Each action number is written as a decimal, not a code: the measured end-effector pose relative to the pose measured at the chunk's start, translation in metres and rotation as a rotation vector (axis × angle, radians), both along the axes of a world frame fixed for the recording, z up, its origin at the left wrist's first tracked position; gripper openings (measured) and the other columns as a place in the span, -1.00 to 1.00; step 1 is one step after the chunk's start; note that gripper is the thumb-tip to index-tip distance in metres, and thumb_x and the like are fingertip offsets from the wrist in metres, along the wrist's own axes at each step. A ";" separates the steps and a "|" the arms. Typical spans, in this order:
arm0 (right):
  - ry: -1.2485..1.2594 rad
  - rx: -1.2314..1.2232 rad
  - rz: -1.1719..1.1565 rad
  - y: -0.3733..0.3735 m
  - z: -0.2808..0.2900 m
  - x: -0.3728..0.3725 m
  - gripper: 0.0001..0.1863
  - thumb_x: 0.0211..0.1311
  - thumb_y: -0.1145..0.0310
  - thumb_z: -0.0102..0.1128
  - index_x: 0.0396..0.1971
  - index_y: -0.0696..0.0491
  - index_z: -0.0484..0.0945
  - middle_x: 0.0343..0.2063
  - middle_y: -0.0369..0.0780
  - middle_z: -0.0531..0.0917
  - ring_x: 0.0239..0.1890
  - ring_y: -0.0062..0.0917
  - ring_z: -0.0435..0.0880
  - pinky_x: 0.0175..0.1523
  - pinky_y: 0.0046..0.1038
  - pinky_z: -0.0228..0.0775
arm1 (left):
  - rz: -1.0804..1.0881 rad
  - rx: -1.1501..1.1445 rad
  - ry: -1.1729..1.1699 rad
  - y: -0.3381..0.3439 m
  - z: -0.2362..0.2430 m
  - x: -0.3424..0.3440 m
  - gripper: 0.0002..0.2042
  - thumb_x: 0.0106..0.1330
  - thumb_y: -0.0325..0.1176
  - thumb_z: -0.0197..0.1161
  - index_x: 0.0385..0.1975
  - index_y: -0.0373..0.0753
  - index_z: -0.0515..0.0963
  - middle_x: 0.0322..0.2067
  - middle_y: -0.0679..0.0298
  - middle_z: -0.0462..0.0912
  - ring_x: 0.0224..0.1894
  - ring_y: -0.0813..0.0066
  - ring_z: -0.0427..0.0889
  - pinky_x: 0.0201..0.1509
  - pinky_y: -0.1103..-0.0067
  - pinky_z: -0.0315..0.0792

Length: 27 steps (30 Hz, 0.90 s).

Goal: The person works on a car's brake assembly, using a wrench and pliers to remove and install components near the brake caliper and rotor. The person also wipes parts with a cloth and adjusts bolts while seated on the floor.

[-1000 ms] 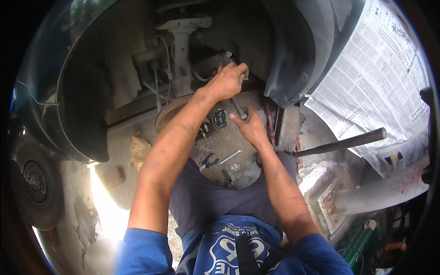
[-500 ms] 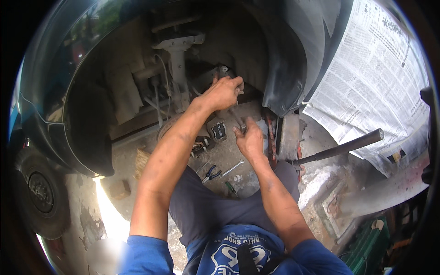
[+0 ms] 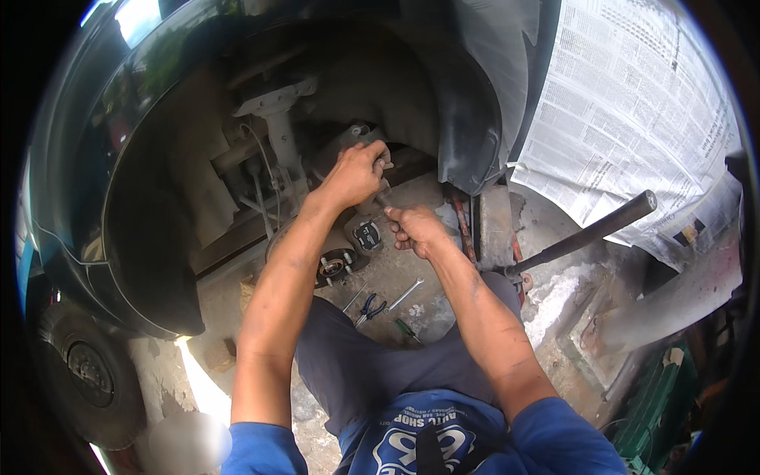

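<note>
Under a dark car's wheel arch, my left hand is closed round the upper end of a slim metal rod. My right hand grips the rod's lower end, thumb along it; its exact kind is hard to make out. Just beyond my left hand is a grey suspension arm with a round end. A pale strut stands to the left. Below my hands on the concrete lie a dark brake pad and a round hub part with studs.
Blue-handled pliers, a spanner and a green screwdriver lie between my knees. A long dark bar slants up at right, beside red metal stands. Newspaper covers the bodywork. A tyre is at left.
The view has shifted a little. My right hand has moved up along the rod, closer to my left hand, and its fingers have curled. My left hand still holds on above.
</note>
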State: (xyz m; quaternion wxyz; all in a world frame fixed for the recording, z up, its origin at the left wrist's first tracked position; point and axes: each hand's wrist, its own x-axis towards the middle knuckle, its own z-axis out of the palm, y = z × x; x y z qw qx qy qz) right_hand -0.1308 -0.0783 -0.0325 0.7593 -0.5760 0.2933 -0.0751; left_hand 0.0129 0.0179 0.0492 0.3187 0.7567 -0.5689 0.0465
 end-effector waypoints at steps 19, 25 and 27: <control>0.081 -1.256 -0.010 -0.001 -0.031 0.000 -0.67 0.33 0.24 0.30 -0.05 0.13 0.52 -0.38 -0.06 0.73 -0.32 -0.24 0.77 -0.13 -0.20 0.61 | -0.009 -0.092 0.025 -0.005 -0.010 -0.006 -0.89 0.41 -0.47 0.12 -0.14 -0.23 0.52 -0.22 0.02 0.68 0.03 -0.06 0.59 0.33 -0.04 0.28; -0.371 0.536 0.035 -0.004 -0.049 -0.012 -0.62 0.34 0.13 0.32 -0.02 0.06 0.52 -0.45 -0.25 0.65 -0.39 -0.48 0.68 -0.12 -0.24 0.62 | 0.000 -0.096 -0.008 -0.008 -0.011 -0.006 -0.86 0.41 -0.42 0.16 -0.11 -0.26 0.55 -0.22 -0.02 0.65 -0.01 -0.10 0.59 0.23 0.11 0.33; -0.391 0.717 0.109 0.000 -0.053 -0.009 -0.65 0.36 0.15 0.30 -0.01 0.04 0.54 -0.55 -0.41 0.48 -0.58 -0.67 0.44 -0.22 -0.34 0.53 | 0.015 -0.095 -0.007 -0.012 -0.015 -0.006 -0.90 0.41 -0.46 0.12 -0.15 -0.21 0.53 -0.26 0.11 0.70 0.08 0.03 0.59 0.45 -0.18 0.12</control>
